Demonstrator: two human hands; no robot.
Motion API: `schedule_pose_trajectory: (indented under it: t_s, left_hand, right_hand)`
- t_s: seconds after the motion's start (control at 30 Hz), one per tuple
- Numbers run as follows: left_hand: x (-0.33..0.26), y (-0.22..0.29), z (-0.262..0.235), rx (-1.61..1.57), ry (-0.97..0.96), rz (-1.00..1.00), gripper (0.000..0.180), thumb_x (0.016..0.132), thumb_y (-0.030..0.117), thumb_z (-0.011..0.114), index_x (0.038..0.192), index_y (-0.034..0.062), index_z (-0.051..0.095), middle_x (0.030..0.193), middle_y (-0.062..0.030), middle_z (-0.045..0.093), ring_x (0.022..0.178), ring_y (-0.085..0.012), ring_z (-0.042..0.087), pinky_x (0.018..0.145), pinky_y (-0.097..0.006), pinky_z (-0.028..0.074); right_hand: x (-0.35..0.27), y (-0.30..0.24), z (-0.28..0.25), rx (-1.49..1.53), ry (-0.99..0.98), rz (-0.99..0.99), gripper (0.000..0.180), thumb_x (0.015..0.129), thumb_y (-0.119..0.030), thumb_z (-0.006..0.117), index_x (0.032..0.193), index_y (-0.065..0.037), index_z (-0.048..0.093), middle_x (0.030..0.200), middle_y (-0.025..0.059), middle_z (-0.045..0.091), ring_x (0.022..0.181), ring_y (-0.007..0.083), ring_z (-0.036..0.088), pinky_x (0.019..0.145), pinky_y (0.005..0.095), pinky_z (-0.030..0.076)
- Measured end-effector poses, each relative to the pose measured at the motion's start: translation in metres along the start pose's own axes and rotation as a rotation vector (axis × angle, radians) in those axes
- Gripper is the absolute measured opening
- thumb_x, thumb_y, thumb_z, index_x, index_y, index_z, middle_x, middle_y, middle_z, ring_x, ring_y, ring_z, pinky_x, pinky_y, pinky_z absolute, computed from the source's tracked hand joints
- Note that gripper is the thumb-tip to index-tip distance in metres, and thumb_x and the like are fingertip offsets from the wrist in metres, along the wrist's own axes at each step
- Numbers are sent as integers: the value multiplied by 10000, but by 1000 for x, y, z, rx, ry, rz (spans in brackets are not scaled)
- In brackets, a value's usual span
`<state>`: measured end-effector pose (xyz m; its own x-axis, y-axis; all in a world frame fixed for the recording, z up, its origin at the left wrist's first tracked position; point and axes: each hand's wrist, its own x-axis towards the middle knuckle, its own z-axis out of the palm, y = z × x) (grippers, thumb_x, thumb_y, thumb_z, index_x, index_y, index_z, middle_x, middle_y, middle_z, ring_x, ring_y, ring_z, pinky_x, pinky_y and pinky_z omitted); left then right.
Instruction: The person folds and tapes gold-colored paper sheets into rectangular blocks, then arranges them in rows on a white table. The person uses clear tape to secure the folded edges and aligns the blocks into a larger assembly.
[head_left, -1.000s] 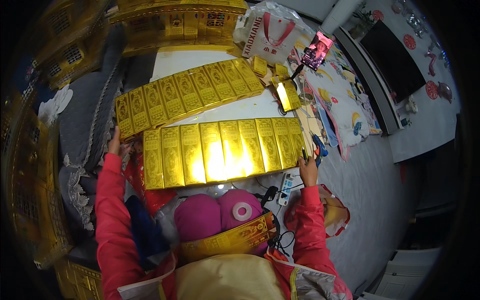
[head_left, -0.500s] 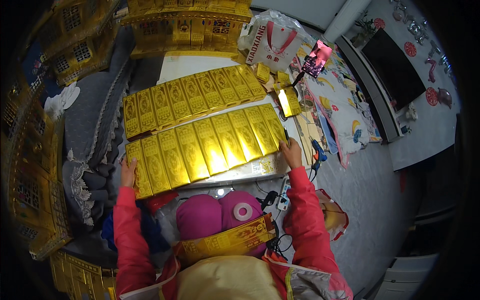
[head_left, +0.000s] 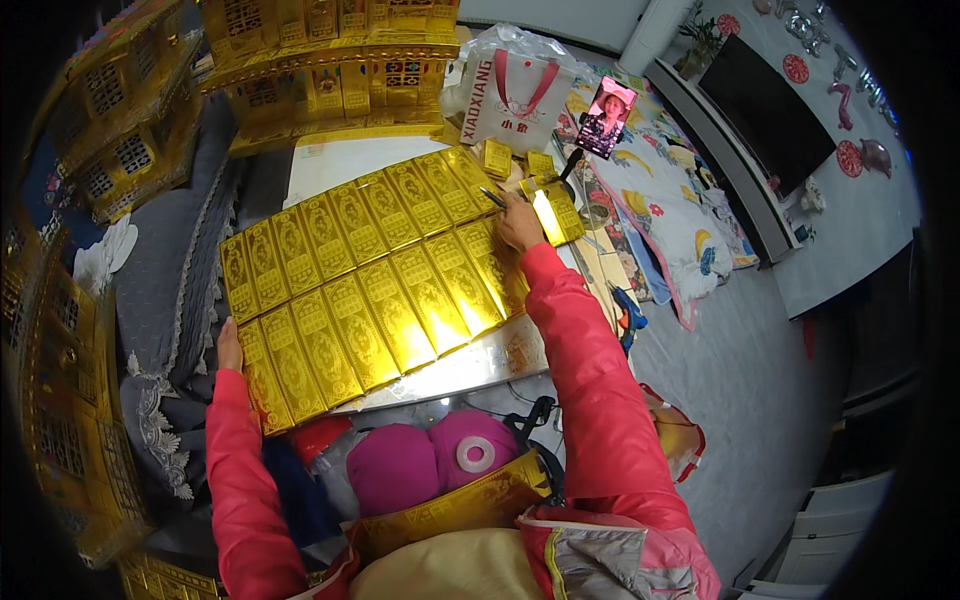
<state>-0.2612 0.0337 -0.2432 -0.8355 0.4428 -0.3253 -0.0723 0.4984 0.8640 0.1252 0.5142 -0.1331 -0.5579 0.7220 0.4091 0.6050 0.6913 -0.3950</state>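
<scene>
Two rows of flat gold foil-covered blocks, the back row (head_left: 338, 220) and the front row (head_left: 392, 310), lie side by side on a white table (head_left: 480, 362). My left hand (head_left: 229, 345) rests against the left end of the front row, fingers stretched along its edge. Over the right part of the blocks, my right hand (head_left: 520, 222) is closed around a slim dark pen-like tool (head_left: 493, 198) with a pale tip. Its exact kind is too small to make out. Beside that hand lies a shiny gold box (head_left: 556, 212).
A white paper bag (head_left: 515, 95), small gold boxes (head_left: 497, 158) and a lit phone (head_left: 605, 118) stand beyond. A blue glue gun (head_left: 628, 312) is at the right. Nearest me is a purple cushion (head_left: 392, 468) bearing a tape roll (head_left: 475, 454). Gold model buildings (head_left: 330, 85) line the back left.
My right hand has moved up and left from the front row's right end, carrying the tool. The front row now sits against the back row, the gap between them gone.
</scene>
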Motion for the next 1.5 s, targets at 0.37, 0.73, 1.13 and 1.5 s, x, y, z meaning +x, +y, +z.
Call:
schedule_pose_trajectory:
  t_s: [0.37, 0.73, 1.13, 1.5]
  left_hand:
    - [9, -11, -11, 21, 18, 22, 795, 954, 590, 421, 1516, 58, 243, 1566, -154, 264, 1425, -350, 276, 1149, -452, 266]
    - [7, -33, -31, 21, 29, 54, 669, 1007, 493, 408, 1490, 37, 329, 1546, -151, 320, 1412, -331, 318, 1147, -420, 283]
    - [10, 7, -10, 129, 1, 74, 607, 1025, 456, 408, 1460, 34, 398, 1515, -150, 379, 1375, -332, 376, 1124, -421, 327]
    - [4, 32, -1, 235, 26, -63, 588, 1019, 457, 424, 1430, 38, 453, 1484, -151, 427, 1329, -343, 432, 1087, -440, 375]
  right_hand:
    - [-7, 8, 10, 144, -27, 122, 298, 840, -109, 524, 1090, 4, 641, 1052, 269, 650, 997, 443, 610, 902, 486, 470]
    - [-51, 11, -13, 103, -17, 53, 212, 835, -80, 538, 1000, 27, 618, 940, 302, 613, 892, 475, 584, 819, 518, 471]
    - [-152, 8, -53, 105, 140, 223, 309, 844, 20, 526, 1145, -2, 592, 1090, 210, 581, 992, 401, 534, 890, 466, 430]
    - [-161, -2, -54, 114, 196, 199, 348, 820, 75, 535, 1156, 12, 598, 1067, 183, 655, 965, 385, 547, 888, 434, 446]
